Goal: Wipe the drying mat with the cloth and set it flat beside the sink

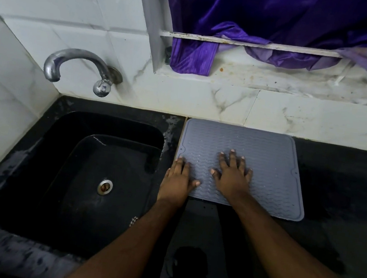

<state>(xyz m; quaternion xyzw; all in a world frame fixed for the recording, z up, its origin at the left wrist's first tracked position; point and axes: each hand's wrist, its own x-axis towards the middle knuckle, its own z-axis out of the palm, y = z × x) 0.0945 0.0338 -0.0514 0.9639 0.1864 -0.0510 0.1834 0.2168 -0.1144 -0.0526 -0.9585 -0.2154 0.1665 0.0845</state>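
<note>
Grey ribbed rubbery drying mat [256,151] lies flat.

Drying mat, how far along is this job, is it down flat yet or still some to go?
Placement looks done: the drying mat lies flat on the dark counter, right of the sink. In hand: the left hand presses its sink-side edge and the right hand rests open on its middle. No cloth is clearly visible, so wiping can't be confirmed. Left: lift both hands away.
</note>
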